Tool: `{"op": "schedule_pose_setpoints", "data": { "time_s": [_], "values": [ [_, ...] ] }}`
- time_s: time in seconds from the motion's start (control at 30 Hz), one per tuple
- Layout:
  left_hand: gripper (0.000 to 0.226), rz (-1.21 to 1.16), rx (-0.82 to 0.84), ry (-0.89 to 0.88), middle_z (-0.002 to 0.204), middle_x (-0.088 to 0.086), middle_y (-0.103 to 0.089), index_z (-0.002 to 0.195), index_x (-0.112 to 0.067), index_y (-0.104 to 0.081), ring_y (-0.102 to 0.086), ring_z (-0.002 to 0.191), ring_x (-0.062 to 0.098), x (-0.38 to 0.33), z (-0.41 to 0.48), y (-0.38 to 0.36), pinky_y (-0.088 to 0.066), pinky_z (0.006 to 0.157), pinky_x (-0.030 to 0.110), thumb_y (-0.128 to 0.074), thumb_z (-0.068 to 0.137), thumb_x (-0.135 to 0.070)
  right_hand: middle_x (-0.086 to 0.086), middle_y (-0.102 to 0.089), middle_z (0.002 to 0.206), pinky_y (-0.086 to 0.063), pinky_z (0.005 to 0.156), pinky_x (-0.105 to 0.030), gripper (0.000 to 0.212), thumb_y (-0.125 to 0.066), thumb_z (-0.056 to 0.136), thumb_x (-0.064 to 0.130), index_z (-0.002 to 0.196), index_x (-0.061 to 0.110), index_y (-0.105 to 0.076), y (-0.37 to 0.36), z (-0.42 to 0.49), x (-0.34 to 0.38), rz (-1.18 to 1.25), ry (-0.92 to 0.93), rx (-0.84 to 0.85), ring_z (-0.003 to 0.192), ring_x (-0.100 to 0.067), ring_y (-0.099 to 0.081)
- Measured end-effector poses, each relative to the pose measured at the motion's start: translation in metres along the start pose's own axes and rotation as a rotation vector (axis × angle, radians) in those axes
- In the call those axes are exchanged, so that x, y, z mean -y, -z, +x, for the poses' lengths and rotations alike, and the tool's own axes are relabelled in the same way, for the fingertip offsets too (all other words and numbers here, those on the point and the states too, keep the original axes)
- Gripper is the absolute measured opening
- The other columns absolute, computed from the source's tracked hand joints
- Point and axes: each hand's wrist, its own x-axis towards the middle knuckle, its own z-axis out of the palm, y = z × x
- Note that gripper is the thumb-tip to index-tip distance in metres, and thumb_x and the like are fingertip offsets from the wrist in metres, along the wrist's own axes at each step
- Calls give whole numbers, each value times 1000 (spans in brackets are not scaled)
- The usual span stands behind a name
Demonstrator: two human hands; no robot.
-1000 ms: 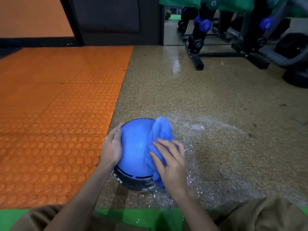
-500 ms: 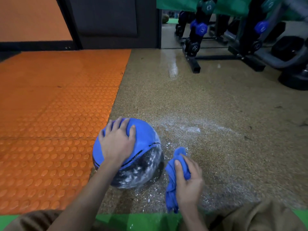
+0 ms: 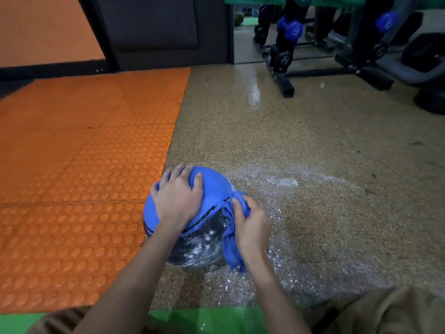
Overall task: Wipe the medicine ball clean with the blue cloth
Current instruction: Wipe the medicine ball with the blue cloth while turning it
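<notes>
On the speckled tan floor (image 3: 313, 153), just beside the edge of the orange studded mat (image 3: 84, 165): the medicine ball (image 3: 212, 189). Round, matte blue over the upper part, black underneath, with a thin black line and a row of small print along the border between the two colours; print too small to read. Blue part looking clean. Black part on the near side streaked and flecked with white powder, thickest low down toward the floor.

Spread over the top left of the ball: the left hand (image 3: 177, 197), fingers wide apart, thumb out to the right, gripping nothing, only pressing flat on the blue surface.

Against the ball's right flank: the right hand (image 3: 252, 222), fingers curled tight round the bunched blue cloth (image 3: 231, 249), holding it to the ball about where blue meets black. Loose tail of the cloth hanging down beside the wrist, along the black part, nearly to the floor.

More white powder (image 3: 284, 183) scattered over the floor around the ball and out to the right.

Far back on the right: a black dumbbell rack (image 3: 281, 75) with blue dumbbells (image 3: 295, 30). Along the near edge: a green strip (image 3: 204, 319) and tan trousers (image 3: 397, 312).
</notes>
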Motion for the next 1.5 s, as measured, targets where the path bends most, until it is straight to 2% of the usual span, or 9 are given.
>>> {"op": "schedule_pose_setpoints", "data": {
  "time_s": [0.2,0.37,0.53,0.73,0.87,0.93,1.1,1.33,1.5],
  "values": [
    [43,14,-24,-28,148,-11,-38,137,-32,-46,-25,140,16,7,0,-3,-17,111,40,-34,97,-45,5,-65,92,-43,77,-27,29,-49,86,38,93,20,-72,-8,-29,26,-141,468,-22,84,-17,-50],
    [45,-37,-52,-36,148,-13,-39,136,-33,-47,-25,140,14,15,-8,-2,-15,111,39,-32,96,-48,4,-66,94,-44,67,-27,25,-58,86,35,98,17,-71,-6,-12,11,-37,161,-90,85,-19,-54],
    [52,-54,-63,-18,145,-13,-42,134,-34,-49,-29,138,15,19,-7,-1,-20,109,40,-27,90,-52,10,-64,93,-42,68,-18,38,-44,89,46,97,21,-71,-6,-31,7,-151,404,-38,82,-12,-50],
    [82,-52,132,-152,151,-15,-31,139,-42,-37,-25,140,17,43,0,15,-19,110,43,-17,69,-78,1,-61,71,-42,47,-22,29,-47,93,35,93,14,-67,-4,-4,-25,4,-342,173,53,-12,-49],
    [85,-158,23,-132,148,-11,-39,135,-38,-45,-31,138,16,54,1,11,-21,111,39,-18,66,-79,15,-57,97,-46,75,-21,32,-49,88,42,105,22,-67,-7,-20,5,12,69,96,89,-9,-53],
    [79,-212,30,-125,147,-9,-40,135,-36,-47,-32,137,16,60,3,11,-21,112,37,-26,70,-76,19,-52,94,-44,71,-18,41,-43,86,48,105,21,-69,-15,-29,8,19,187,43,88,-8,-51],
    [67,-236,20,-90,149,-8,-37,137,-35,-45,-30,139,17,62,2,12,-19,114,35,-33,78,-64,4,-57,71,-39,49,-22,23,-48,91,38,81,24,-62,-25,-1,-23,134,-404,160,55,-13,-49],
    [69,-220,23,-88,150,-10,-36,137,-37,-44,-29,139,16,63,4,10,-19,113,36,-30,77,-68,10,-57,94,-46,69,-22,28,-54,88,36,102,17,-68,-22,-11,3,64,136,31,85,-13,-55],
    [69,-241,4,-79,149,-12,-36,136,-39,-45,-28,140,14,65,0,10,-18,113,35,-30,76,-69,4,-57,62,-50,63,-36,24,-53,91,36,71,25,-60,-20,8,-55,-39,-431,260,54,-17,-51]
  ]
}}
